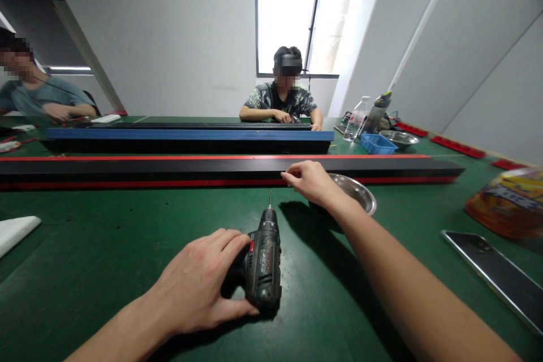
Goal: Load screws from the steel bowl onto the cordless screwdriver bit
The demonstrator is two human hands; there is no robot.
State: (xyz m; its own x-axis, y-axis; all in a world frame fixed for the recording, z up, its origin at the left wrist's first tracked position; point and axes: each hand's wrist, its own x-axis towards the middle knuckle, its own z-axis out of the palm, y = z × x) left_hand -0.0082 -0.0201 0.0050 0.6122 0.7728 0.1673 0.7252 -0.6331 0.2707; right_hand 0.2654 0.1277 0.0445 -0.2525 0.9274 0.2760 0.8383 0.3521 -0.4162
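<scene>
A black cordless drill lies on its side on the green table, its thin bit pointing away from me. My left hand grips it, with the fingers at the trigger side and the thumb by the rear end. Further forward, my right hand is raised in a pinch in front of a long black bar with red edges. Whatever sits between those fingertips is too small to name. A metal bowl stands partly hidden behind my right wrist.
Past the black bar lies a blue-edged bar. A phone and an orange bag are at the right. A blue basket, clear bottle and second bowl stand at the back right. Two people sit across the table.
</scene>
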